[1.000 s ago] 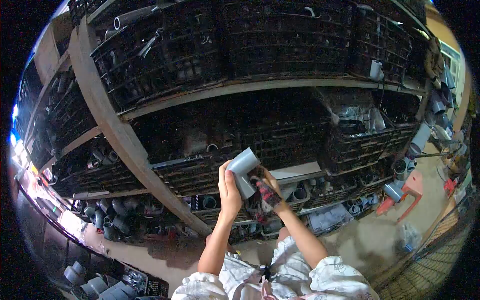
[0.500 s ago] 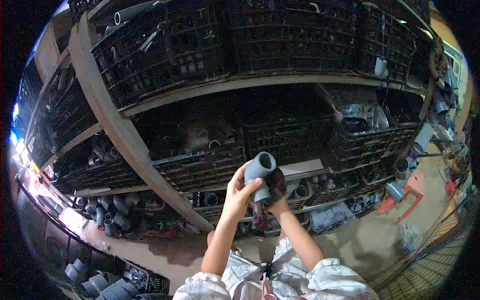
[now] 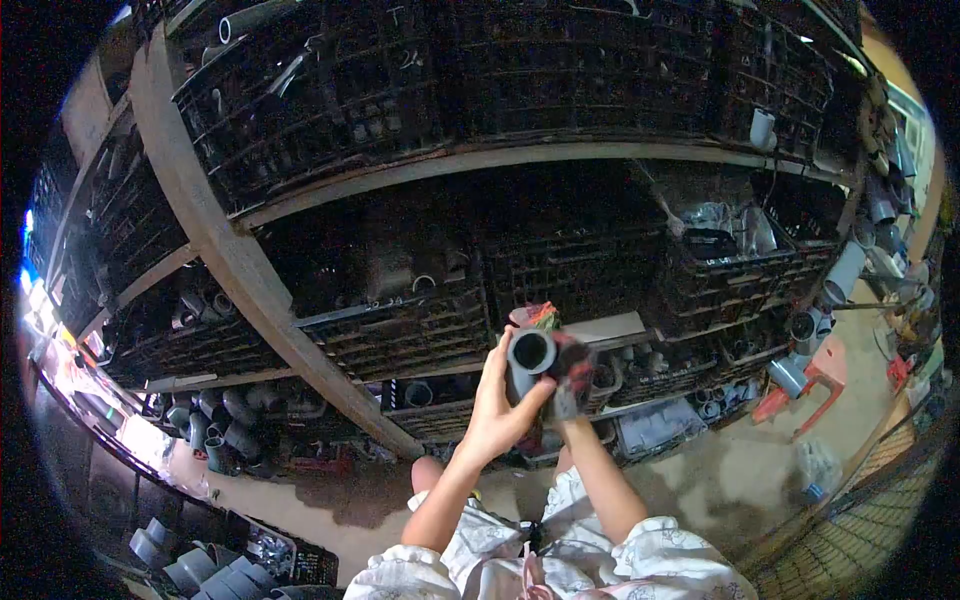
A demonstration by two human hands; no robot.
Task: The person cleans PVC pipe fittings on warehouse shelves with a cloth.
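A grey plastic pipe fitting (image 3: 522,380) is in my left hand (image 3: 497,408), its round open end facing up toward me. My left fingers wrap its far side, and the thumb presses across its front. Against the fitting's right side, my right hand (image 3: 570,405) holds a dark, reddish rag (image 3: 577,365) that is blurred by motion. Part of this cloth, with red and orange colours, shows behind the fitting's top. The cloth and the blur hide most of my right fingers.
Shelves with black crates (image 3: 400,335) of fittings stand in front of me. A wooden post (image 3: 225,245) slants down at the left. Grey fittings (image 3: 205,575) lie at the lower left. A pinkish-red plastic stool (image 3: 822,378) stands on the floor at the right.
The fitting has turned so its opening faces me more and has dropped slightly. The rag has shifted, with its red and orange part now showing above the fitting.
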